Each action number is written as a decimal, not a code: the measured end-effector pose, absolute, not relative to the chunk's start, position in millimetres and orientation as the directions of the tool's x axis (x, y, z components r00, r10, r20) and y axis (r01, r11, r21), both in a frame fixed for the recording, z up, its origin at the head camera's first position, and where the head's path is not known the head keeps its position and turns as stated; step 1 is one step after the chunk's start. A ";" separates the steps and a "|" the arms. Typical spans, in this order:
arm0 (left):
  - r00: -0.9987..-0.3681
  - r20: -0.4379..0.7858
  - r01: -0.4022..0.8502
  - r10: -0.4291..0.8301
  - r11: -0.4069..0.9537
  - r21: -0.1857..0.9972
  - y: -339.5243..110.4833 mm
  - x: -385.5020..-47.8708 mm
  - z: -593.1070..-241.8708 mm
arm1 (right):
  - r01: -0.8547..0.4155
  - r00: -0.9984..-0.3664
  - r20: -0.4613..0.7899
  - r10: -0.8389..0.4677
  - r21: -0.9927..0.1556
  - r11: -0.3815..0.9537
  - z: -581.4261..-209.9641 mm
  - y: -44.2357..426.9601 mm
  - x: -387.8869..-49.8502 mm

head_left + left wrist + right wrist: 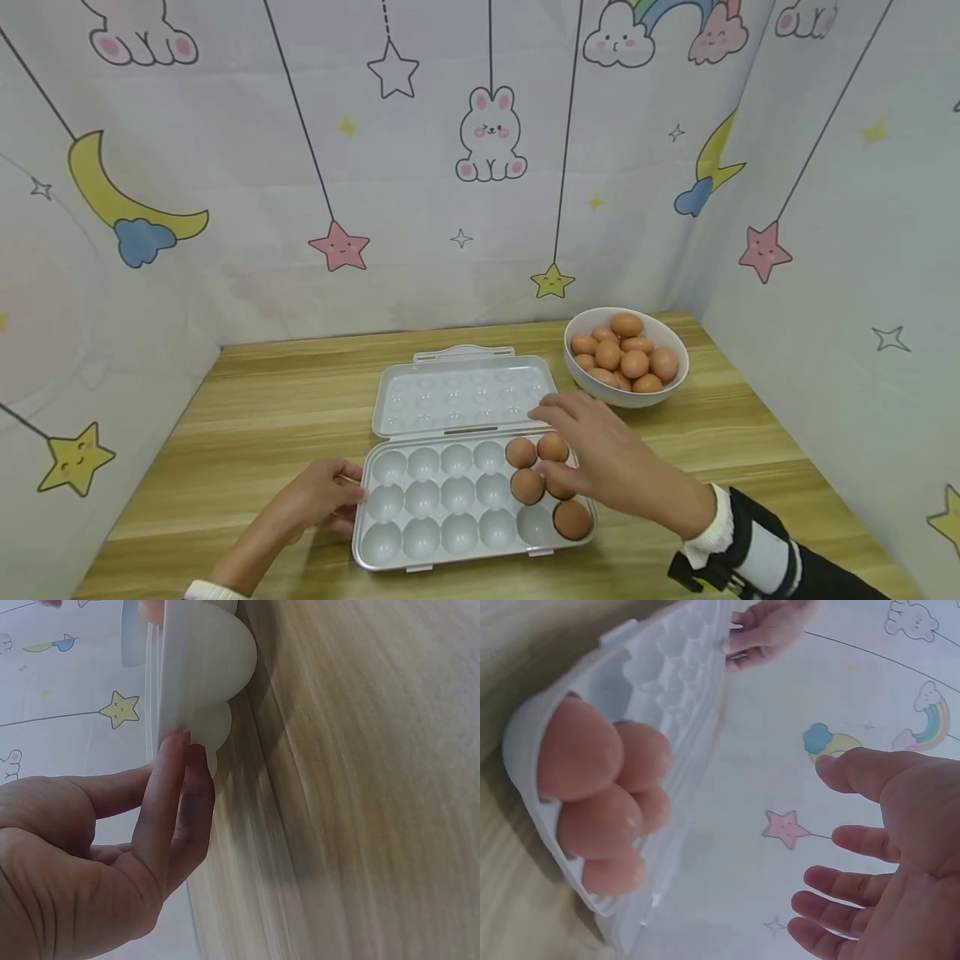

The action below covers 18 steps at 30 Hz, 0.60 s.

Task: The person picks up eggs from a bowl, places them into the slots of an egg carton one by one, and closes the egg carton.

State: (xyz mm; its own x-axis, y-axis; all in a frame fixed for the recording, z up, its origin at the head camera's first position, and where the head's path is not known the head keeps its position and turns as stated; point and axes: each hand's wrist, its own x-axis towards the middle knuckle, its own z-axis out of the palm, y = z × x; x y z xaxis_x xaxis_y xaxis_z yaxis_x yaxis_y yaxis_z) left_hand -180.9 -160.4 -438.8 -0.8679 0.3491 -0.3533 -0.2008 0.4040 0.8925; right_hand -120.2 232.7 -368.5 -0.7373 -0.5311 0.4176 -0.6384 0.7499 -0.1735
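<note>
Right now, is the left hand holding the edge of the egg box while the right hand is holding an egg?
Not quite: the right hand isn't holding anything. The right wrist view shows it empty, with its fingers apart. The left hand does hold the edge of the egg box.

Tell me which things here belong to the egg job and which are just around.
Part of the job:
- left hand, pinching the tray's edge
- right hand
- egg tray, lid open
- five eggs in the tray
- bowl
- eggs in the bowl

Just around:
- wooden table
- printed backdrop
</note>
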 end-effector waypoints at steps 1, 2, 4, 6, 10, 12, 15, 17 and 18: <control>-0.868 -0.353 -0.201 0.349 0.404 0.892 -160.4 -181.0 -438.8 | -0.636 -0.738 0.419 -0.530 -0.168 0.753 -364.5 233.9 -120.0; -0.868 -0.353 -0.199 0.349 0.405 0.892 -160.4 -181.1 -438.8 | -0.635 -0.736 0.423 -0.529 -0.158 0.756 -360.8 235.0 -119.8; -0.869 -0.350 -0.196 0.350 0.406 0.892 -160.4 -181.2 -439.0 | -0.636 -0.729 0.432 -0.531 -0.141 0.759 -353.3 237.8 -119.8; -0.870 -0.347 -0.192 0.351 0.407 0.893 -160.4 -181.3 -439.2 | -0.639 -0.719 0.443 -0.535 -0.119 0.760 -345.4 241.2 -120.1; -0.871 -0.346 -0.191 0.347 0.409 0.892 -160.3 -181.4 -439.4 | -0.643 -0.699 0.462 -0.546 -0.074 0.762 -329.3 249.3 -122.3; -0.873 -0.348 -0.194 0.342 0.412 0.890 -160.2 -181.4 -439.5 | -0.641 -0.693 0.473 -0.544 -0.059 0.765 -321.4 253.5 -123.3; -0.875 -0.349 -0.196 0.335 0.415 0.889 -160.0 -181.6 -439.3 | -0.627 -0.692 0.488 -0.532 -0.041 0.778 -310.0 259.4 -125.3; -0.876 -0.349 -0.195 0.334 0.416 0.888 -159.9 -181.7 -439.2 | -0.610 -0.700 0.490 -0.519 -0.034 0.791 -302.4 263.3 -126.4; -0.875 -0.348 -0.194 0.335 0.416 0.888 -159.9 -181.7 -439.0 | -0.599 -0.711 0.483 -0.511 -0.036 0.800 -298.3 265.2 -127.1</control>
